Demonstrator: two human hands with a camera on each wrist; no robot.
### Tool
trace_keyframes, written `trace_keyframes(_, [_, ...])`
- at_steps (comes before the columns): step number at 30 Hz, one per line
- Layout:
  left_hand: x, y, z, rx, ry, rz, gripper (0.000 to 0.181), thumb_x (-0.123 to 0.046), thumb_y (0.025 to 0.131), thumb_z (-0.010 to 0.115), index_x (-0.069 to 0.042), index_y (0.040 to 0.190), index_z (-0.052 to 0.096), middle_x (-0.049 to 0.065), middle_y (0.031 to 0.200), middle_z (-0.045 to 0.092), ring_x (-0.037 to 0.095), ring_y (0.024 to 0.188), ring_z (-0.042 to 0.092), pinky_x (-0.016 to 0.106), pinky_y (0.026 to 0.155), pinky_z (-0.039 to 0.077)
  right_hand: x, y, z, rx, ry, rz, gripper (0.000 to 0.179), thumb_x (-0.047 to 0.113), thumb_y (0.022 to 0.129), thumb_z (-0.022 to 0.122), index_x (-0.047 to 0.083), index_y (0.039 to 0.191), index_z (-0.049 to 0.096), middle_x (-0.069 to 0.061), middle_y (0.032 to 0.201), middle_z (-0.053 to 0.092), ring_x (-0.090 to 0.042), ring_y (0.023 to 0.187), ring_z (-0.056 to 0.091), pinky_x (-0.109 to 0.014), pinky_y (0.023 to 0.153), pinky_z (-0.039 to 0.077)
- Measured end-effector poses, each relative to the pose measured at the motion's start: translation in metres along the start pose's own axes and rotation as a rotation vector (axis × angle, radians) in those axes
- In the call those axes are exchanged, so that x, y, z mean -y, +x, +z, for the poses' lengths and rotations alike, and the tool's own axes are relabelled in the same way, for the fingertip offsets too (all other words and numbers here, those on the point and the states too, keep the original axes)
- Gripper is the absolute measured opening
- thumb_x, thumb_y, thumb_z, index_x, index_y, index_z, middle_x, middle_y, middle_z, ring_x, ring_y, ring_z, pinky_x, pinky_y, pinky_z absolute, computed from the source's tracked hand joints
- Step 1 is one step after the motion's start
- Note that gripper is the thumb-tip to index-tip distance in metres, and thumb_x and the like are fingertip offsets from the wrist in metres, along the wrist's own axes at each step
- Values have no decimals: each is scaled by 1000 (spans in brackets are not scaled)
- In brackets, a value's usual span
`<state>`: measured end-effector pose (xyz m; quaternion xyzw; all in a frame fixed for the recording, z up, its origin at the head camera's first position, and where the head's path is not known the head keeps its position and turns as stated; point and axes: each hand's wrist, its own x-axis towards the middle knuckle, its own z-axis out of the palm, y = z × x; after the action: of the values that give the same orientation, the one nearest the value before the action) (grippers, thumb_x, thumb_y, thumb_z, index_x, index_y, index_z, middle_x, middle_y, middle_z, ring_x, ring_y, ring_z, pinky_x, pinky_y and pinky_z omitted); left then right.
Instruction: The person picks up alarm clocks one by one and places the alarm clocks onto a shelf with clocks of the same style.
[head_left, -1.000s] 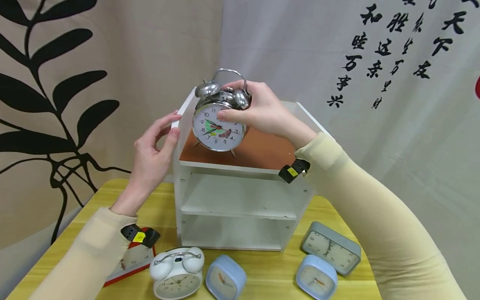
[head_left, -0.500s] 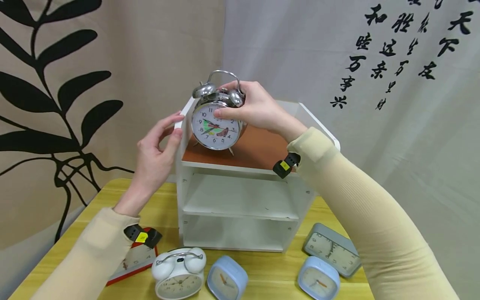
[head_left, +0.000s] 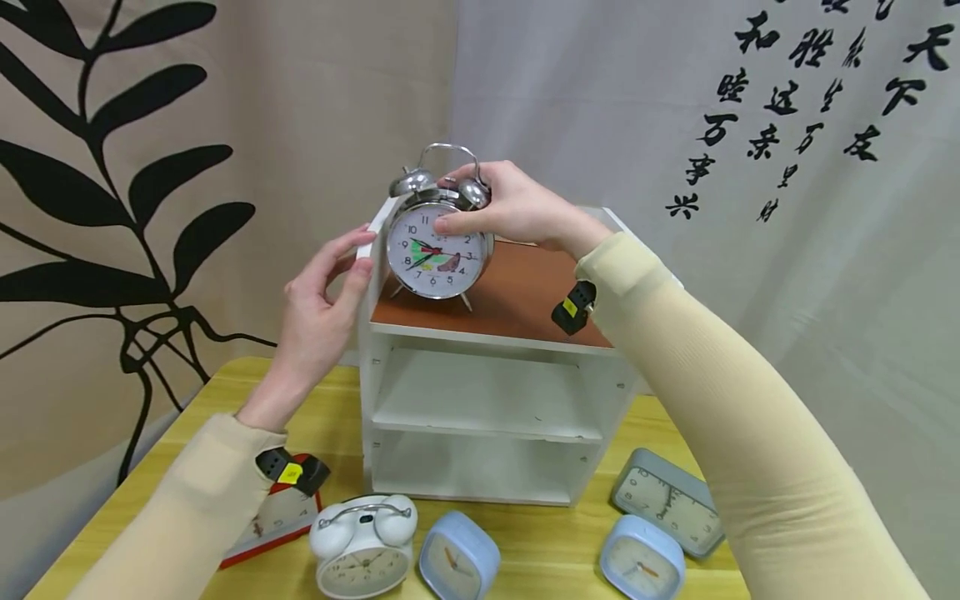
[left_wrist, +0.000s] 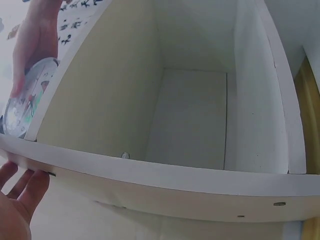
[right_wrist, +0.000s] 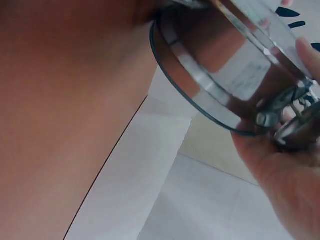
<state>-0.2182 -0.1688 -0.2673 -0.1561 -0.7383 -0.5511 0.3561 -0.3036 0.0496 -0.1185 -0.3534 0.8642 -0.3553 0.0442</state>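
Note:
My right hand grips a silver twin-bell alarm clock from its right, thumb over the white dial and fingers behind the bells. The clock stands upright, feet at the brown top board of a small white shelf unit, close to its left side panel. In the right wrist view, the clock's shiny metal case is near the camera. My left hand touches that left panel's slanted front edge with thumb and fingertips. In the left wrist view, its bent fingers rest against the panel's outer face.
On the wooden table, a red-framed clock, a white twin-bell clock and a blue clock stand front left. Another blue clock and a grey rectangular clock stand right. A printed curtain hangs behind.
My right hand has shifted the twin-bell clock slightly left and back on the top board, nearer the left panel. The left hand keeps its place on the panel. The head view has turned slightly.

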Motion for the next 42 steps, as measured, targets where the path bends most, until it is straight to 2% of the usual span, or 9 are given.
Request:
trace_keyframes(9, [2,2,2,-9,-8,12,37,-19,109,57,-11,144,62,2,158,58,-7,116,61,7,60,52,-1,4,-6,36,-25,21,63,21,93,81,9,149,54,-11,129,73,-17,106,73,-30,97,62])
trace_keyframes(18, [1,-1,0,-12,1,7,37,-19,109,57,-11,145,61,2,158,58,-7,117,62,10,51,44,-1,7,-7,73,-50,40,67,22,94,80,13,153,50,-10,133,71,-18,111,71,-31,101,61])
trace_keyframes(27, [-1,-1,1,6,-4,-14,37,-18,109,57,-14,146,61,1,160,56,4,121,63,11,54,48,-1,5,-10,73,-75,44,68,23,94,80,14,154,50,-9,133,71,-17,110,70,-29,103,58])
trace_keyframes(33, [-1,-1,1,1,-8,-8,37,-17,109,57,-13,145,61,1,160,56,1,120,62,12,52,46,-1,5,-10,79,-77,29,68,23,94,80,14,154,49,-10,133,71,-18,111,71,-31,104,59])
trace_keyframes(38, [-1,-1,1,13,1,-8,37,-18,109,56,-13,146,60,2,161,55,12,124,63,12,49,42,-2,4,-10,83,-75,34,71,24,95,79,16,156,45,-9,135,70,-18,114,70,-32,104,59])
trace_keyframes(42, [0,-1,1,14,-3,-8,37,-17,109,56,-13,146,60,2,161,55,20,127,64,12,49,42,-4,2,-9,80,-65,30,81,25,95,79,19,162,35,-10,137,67,-20,118,68,-34,107,57])
